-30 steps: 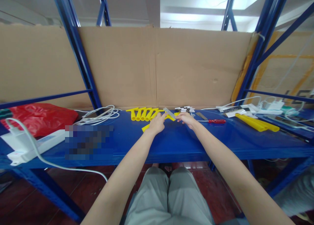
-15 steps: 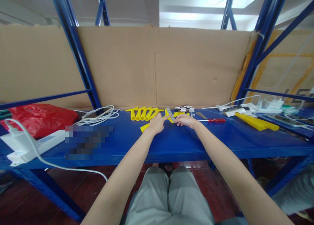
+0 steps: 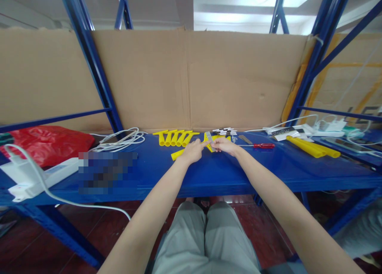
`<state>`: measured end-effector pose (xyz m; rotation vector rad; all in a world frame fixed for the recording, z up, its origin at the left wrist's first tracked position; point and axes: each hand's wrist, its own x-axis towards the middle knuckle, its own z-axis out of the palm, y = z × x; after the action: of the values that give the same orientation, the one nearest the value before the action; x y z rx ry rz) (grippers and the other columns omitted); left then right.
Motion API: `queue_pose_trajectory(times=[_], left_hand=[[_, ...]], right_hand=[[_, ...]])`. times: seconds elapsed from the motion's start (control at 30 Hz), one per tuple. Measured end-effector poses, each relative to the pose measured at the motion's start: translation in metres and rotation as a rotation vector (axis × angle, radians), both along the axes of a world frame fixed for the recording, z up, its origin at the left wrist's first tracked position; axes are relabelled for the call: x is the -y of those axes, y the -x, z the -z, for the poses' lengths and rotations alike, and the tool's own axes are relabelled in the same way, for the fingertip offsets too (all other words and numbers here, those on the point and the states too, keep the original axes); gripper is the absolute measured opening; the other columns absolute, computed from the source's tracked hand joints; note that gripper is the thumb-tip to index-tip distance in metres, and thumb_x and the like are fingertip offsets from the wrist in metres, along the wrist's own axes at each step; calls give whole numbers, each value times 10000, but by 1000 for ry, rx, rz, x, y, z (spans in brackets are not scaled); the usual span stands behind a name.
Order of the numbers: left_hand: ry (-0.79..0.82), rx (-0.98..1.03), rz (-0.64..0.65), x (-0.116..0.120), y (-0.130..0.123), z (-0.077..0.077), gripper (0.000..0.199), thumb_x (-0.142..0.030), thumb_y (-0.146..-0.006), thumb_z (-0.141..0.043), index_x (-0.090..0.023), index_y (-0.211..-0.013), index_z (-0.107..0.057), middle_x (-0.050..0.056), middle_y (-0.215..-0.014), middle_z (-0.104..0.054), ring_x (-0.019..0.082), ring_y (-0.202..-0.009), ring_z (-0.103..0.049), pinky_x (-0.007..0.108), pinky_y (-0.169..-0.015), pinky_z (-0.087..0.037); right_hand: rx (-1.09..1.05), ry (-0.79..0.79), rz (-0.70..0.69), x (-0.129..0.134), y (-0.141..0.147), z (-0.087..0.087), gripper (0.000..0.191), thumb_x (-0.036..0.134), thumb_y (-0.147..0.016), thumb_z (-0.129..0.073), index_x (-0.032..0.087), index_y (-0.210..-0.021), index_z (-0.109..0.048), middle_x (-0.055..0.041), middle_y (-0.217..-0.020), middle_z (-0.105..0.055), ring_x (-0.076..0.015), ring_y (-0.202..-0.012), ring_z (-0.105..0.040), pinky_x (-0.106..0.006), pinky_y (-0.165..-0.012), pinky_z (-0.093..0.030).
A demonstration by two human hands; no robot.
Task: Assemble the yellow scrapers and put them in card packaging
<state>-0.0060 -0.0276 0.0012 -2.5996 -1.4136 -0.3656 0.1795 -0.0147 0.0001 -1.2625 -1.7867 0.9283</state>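
Observation:
My left hand (image 3: 192, 151) is closed around a yellow scraper (image 3: 177, 155), whose round handle end sticks out on the left. At the scraper's head lies a flat silver blade (image 3: 209, 136), tilted. The bent fingers of my right hand (image 3: 225, 145) pinch the lower end of this blade, against the head. My fingers hide part of the head, so whether the blade is seated there I cannot tell. Behind my left hand stands a row of several yellow scrapers (image 3: 171, 138). A screwdriver (image 3: 264, 145) with a red handle lies right of my right hand.
Striped black-and-white strips (image 3: 224, 131) and a loose metal plate (image 3: 245, 139) lie behind my right hand. Yellow tubes (image 3: 310, 147) rest farther right. A white cable coil (image 3: 128, 138), red bag (image 3: 53, 144) and power strip (image 3: 56, 172) occupy the left. Cardboard (image 3: 143, 79) backs the blue bench (image 3: 221, 174).
Both hands stay on the scraper. Its head and the silver blade have shifted slightly to the right, along with my left hand.

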Motion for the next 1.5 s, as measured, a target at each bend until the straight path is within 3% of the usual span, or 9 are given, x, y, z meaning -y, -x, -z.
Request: queue_pose_trajectory(times=[0.37, 0.57, 0.87, 1.1, 1.5], left_hand=[[19, 28, -2, 3, -2, -4, 515, -211, -946, -427, -385, -1430, -452, 65, -1094, -577, 236, -1058, -600, 312, -860, -476], [21, 14, -6, 2, -1, -4, 519, -210, -941, -427, -380, -1432, -451, 63, -1096, -587, 228, -1043, -599, 305, -852, -477], [34, 45, 95, 7, -7, -3, 475, -257, -954, -450, -417, -1400, -482, 31, -1053, -601, 201, -1015, -618, 274, -860, -476], [16, 168, 149, 8, -7, -4, 435, -255, -952, -478, -390, -1362, -537, 27, -1078, -623, 193, -1027, -616, 283, -901, -458], [4, 119, 149, 8, -5, -5, 420, -255, -945, -474, -381, -1334, -571, 37, -1035, -623, 196, -995, -605, 270, -844, -465]], right_hand=[[29, 64, -73, 1, -4, -3, 318, 305, -769, -700, 180, -537, -521, 43, -452, -468, -77, -444, -408, -217, -482, -309], [-110, 137, 36, 3, -2, -6, 214, 235, -854, -621, 178, -653, -576, 10, -538, -558, -87, -486, -478, -199, -483, -335], [-159, 0, 180, -2, 4, -4, 251, 190, -846, -575, 178, -602, -519, 31, -540, -519, -81, -479, -416, -206, -491, -327], [-190, -91, 116, -4, 0, -6, 277, 285, -782, -634, 191, -583, -466, 53, -540, -471, -89, -518, -414, -217, -544, -346], [-172, -113, 26, -8, -6, -3, 361, 400, -734, -716, 197, -599, -449, 70, -519, -434, -83, -509, -402, -221, -538, -307]])
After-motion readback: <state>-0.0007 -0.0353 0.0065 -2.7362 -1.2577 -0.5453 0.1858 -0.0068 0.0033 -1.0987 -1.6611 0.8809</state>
